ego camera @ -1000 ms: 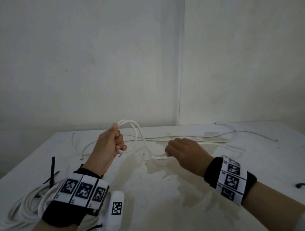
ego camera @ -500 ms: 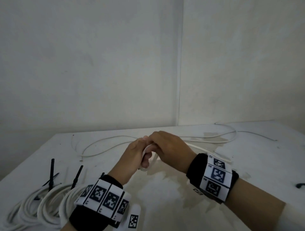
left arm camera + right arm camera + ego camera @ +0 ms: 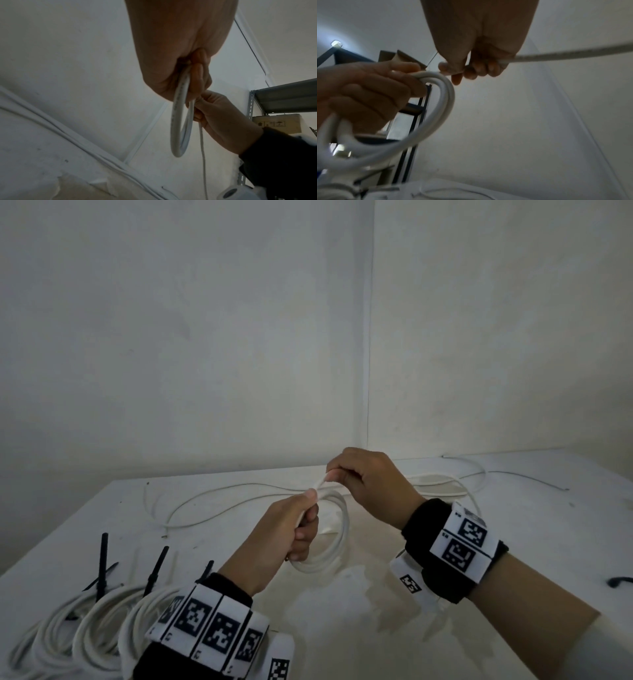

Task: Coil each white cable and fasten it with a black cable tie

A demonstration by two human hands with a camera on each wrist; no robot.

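Observation:
My left hand [image 3: 296, 529] grips a small coil of white cable [image 3: 337, 537] above the middle of the table; the loops [image 3: 178, 127] hang below its fist [image 3: 171, 56]. Just beyond it, my right hand [image 3: 366, 481] pinches the cable's running length [image 3: 565, 55] between thumb and fingers [image 3: 471, 71]. The coil [image 3: 436, 111] and left hand [image 3: 368, 92] also show in the right wrist view. The loose rest of the cable [image 3: 442, 479] trails behind my right hand to the back right.
Three coiled white cables [image 3: 85, 621] with upright black ties [image 3: 102, 563] lie at the front left. Another loose white cable [image 3: 212, 501] curves across the back of the white table [image 3: 342, 628]. A dark object [image 3: 621, 580] sits at the right edge.
My hands met at the table's middle, then rose slightly. A new loop has been laid on, and the coil hangs in my left hand. More of the tied coils shows at the left.

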